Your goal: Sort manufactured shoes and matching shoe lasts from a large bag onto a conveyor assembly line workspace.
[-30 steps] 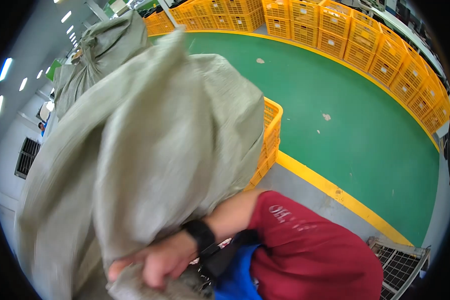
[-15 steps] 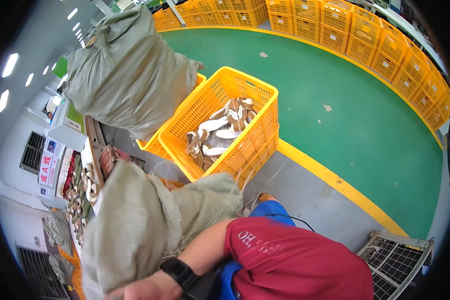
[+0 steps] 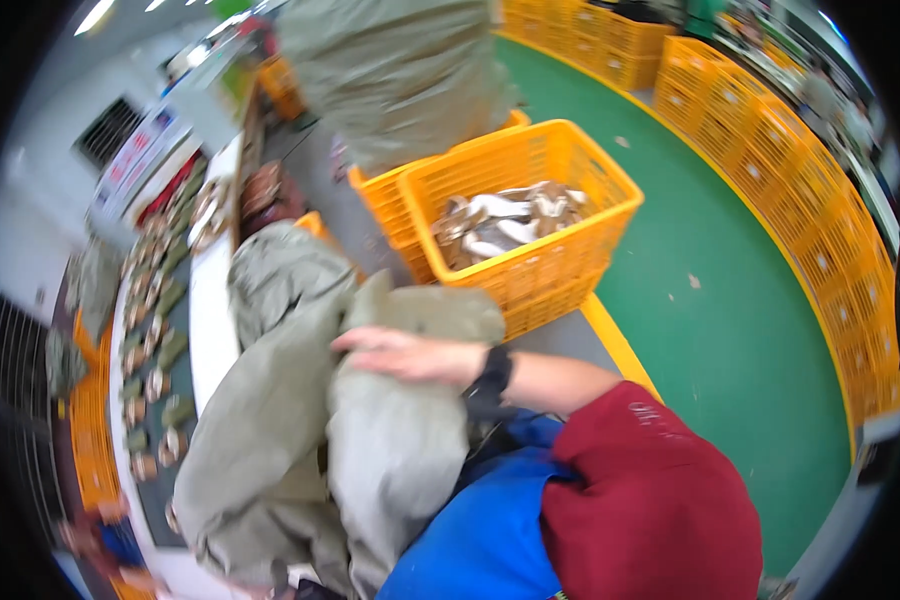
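My right hand (image 3: 395,357), with a dark watch (image 3: 489,384) on the wrist, lies across the top of a bulky grey-green woven sack (image 3: 398,430). Its fingers are stretched out over the cloth, slightly blurred, with no fold visibly gripped. The sack bulges in front of me in loose folds, and its contents are hidden. I cannot make out my left hand. Just beyond the sack stands a yellow plastic crate (image 3: 560,262) holding several brown and white shoes (image 3: 510,215).
A large tied sack (image 3: 395,80) rests on another yellow crate (image 3: 382,205) behind. To the left runs a conveyor table (image 3: 215,310) with rows of shoes and green pieces. Another person (image 3: 110,535) is at its far side. Stacked yellow crates (image 3: 770,150) line the green floor (image 3: 715,370).
My right hand has moved up from the lower edge onto the top of the sack. The view has turned, so the shoe crate appears farther right and the conveyor table shows more.
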A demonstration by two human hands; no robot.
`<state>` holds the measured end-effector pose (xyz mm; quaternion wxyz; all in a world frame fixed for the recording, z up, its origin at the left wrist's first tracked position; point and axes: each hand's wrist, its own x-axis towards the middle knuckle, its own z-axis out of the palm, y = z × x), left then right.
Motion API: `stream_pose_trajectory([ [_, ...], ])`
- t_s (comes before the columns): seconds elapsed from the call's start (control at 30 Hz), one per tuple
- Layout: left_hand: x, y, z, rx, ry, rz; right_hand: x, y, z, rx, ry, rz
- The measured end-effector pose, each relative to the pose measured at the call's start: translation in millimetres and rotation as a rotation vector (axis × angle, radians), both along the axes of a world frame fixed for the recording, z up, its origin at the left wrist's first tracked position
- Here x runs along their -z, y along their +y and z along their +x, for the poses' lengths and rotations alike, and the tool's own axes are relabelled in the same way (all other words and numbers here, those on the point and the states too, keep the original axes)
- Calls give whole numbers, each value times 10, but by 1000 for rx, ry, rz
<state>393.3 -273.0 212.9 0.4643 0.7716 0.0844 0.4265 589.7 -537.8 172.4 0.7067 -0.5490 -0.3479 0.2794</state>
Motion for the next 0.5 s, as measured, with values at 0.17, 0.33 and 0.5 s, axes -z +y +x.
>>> stream_pose_trajectory([
  [0.17,-221,172,-390,506,-56,-1036,1814,-632,127,174,-135,-855],
  [0.33,-606,163,353,351,-206,-933,2557,-135,463,-66,-173,-1070],
  [0.5,-1661,1883,918,116,-213,-330,506,674,996,359,282,-145],
])
